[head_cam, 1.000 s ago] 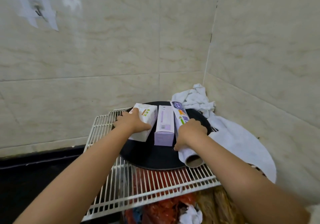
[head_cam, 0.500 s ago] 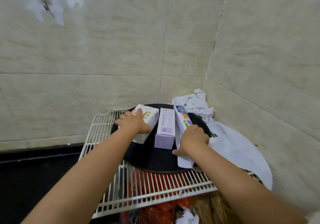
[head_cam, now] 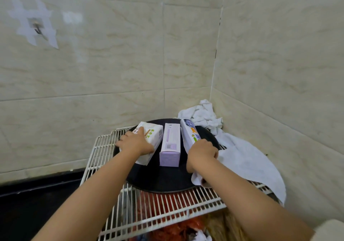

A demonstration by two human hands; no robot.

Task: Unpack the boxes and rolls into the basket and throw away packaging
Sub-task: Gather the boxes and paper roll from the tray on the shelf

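Three packages lie side by side on a round black tray [head_cam: 163,179]. My left hand [head_cam: 135,144] grips the white box with green print [head_cam: 153,135] on the left. A purple box [head_cam: 170,144] lies in the middle, untouched. My right hand [head_cam: 202,152] is closed on the white wrapped roll [head_cam: 189,131] on the right; the roll's near end sticks out under my wrist.
The tray rests on a white wire rack [head_cam: 167,209] in a tiled corner. White cloths [head_cam: 242,158] are heaped at the right and in the corner. Red and brown bags [head_cam: 173,229] show below the rack. A hook [head_cam: 37,29] is stuck on the left wall.
The view has tilted up and closed in slightly. Both hands keep their hold on the white box and the roll, with little shift of either.
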